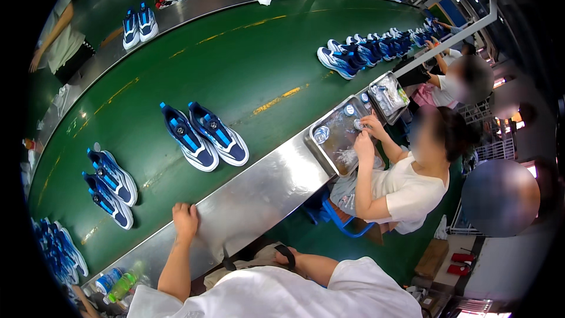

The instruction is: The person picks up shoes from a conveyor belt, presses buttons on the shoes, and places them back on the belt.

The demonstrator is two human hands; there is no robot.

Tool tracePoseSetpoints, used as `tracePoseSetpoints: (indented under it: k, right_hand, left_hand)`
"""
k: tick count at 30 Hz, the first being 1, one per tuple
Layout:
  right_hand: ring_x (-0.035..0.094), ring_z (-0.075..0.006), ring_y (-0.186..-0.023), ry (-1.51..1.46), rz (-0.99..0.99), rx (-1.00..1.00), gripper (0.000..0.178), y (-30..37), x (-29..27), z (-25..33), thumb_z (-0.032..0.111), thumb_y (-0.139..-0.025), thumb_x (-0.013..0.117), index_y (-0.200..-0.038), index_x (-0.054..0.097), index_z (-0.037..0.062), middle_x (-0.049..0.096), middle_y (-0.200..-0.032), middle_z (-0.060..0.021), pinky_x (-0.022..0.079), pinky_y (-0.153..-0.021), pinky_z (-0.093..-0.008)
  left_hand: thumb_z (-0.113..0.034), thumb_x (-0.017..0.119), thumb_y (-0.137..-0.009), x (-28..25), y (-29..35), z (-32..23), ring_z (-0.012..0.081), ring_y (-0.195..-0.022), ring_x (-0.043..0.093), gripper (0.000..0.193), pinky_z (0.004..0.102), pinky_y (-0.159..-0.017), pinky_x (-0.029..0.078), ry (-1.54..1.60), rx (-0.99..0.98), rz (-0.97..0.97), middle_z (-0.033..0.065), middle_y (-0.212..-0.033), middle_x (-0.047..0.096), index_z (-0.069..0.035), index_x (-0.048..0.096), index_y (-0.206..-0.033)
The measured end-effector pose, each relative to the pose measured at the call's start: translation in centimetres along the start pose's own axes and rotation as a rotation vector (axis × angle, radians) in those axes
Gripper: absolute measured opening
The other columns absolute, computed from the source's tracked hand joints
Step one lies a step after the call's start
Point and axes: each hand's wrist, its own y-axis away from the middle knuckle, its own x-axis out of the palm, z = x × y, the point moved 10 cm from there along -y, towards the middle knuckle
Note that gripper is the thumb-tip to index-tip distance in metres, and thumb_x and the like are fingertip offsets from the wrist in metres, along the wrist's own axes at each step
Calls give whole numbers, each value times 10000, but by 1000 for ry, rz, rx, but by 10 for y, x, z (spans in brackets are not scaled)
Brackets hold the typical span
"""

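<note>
My left hand (pixel 185 219) rests on the inner edge of the metal ledge beside the green belt, its fingers curled in and nothing showing in them. Beyond it on the belt stands a pair of blue and white sneakers (pixel 204 136) with round dials and bright blue pull tabs. A similar pair of sneakers (pixel 110 188) sits to the left of that hand. Low by my lap is my right hand (pixel 285 255), next to beige cloth, with a dark band across it. Its fingers are mostly hidden, so its grip cannot be made out.
A bare metal ledge (pixel 259 200) runs along the green belt (pixel 235 70). At right, a seated co-worker handles small round items over a metal tray (pixel 329 147). More sneakers (pixel 376 50) line the belt's far right. Bottles (pixel 122 285) stand lower left. A blue stool (pixel 347 224) supports the co-worker.
</note>
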Motion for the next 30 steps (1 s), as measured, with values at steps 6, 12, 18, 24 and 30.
tracePoseSetpoints:
  k: [6, 12, 18, 24, 30]
  right_hand:
    - [669, -436, -1171, 14, 489, -44, 459, -3, 39, 4, 369, -928, 637, -1257, 684, 53, 708, -1241, -240, 544, -973, -512]
    - [669, -433, -1172, 126, 858, -82, 453, 15, 71, -39, 347, -936, 632, -1270, 667, 44, 708, -1231, -248, 542, -966, -513]
    - [668, -431, -1174, 506, 758, -248, 447, -79, 128, -48, 325, -945, 627, -1284, 650, 34, 708, -1220, -256, 540, -960, -515]
    - [708, -405, -1109, 824, 651, -155, 304, -114, 154, -73, 227, -865, 700, -1073, 779, 20, 731, -1212, -217, 584, -877, -502]
    - [711, -379, -1089, 687, 827, -48, 354, -95, 228, -158, 247, -839, 764, -1151, 790, 81, 738, -1212, -217, 570, -911, -478]
  left_hand:
    - [-191, 641, -933, -22, 36, 14, 385, -940, 549, 185, 509, -881, 424, -144, 83, -78, 163, -959, 583, -36, 615, -1031]
    - [-181, 659, -914, -30, 36, 4, 378, -912, 543, 176, 498, -871, 423, -140, 85, -174, 153, -916, 572, -40, 609, -1008]
    - [-162, 686, -894, -34, 35, -2, 365, -913, 563, 168, 475, -892, 437, -110, 51, -251, 142, -903, 607, -31, 640, -989]
    - [-140, 676, -894, -27, 37, -11, 373, -929, 572, 142, 479, -899, 442, -126, 59, -420, 151, -930, 631, -23, 670, -974]
    - [-144, 649, -901, -28, 38, -21, 372, -913, 571, 113, 478, -886, 443, -154, 2, -460, 156, -888, 625, -32, 660, -888]
